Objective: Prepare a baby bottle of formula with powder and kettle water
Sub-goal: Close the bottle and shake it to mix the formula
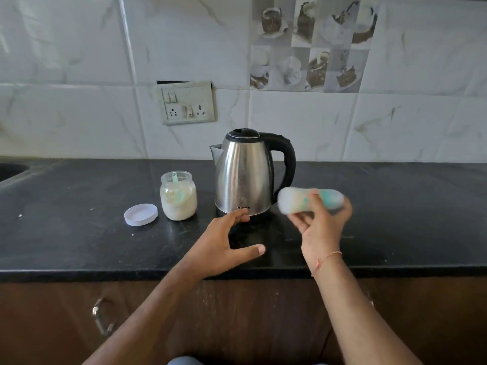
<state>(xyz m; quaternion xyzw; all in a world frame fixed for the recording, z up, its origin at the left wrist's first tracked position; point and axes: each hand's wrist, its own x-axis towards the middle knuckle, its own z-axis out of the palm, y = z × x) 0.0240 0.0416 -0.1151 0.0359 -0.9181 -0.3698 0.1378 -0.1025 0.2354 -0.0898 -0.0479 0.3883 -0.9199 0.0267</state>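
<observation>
Left hand (224,241) hovers spread and empty before the kettle (245,175), right hand (322,222) gripping the blurred, sideways baby bottle (311,201) (apparently mixing); next, presumably, set it upright.

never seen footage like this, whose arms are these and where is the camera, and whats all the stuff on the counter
There is no machine here: the arms belong to a person, and the one picture comes from a camera worn on their head, looking forward and down. The right hand holds a baby bottle on its side above the counter; it is blurred, so it is probably moving. The left hand is open and holds nothing. On the black counter stand a steel kettle and, to its left, an open jar of pale powder with a green scoop inside. The jar's white lid lies beside it.
</observation>
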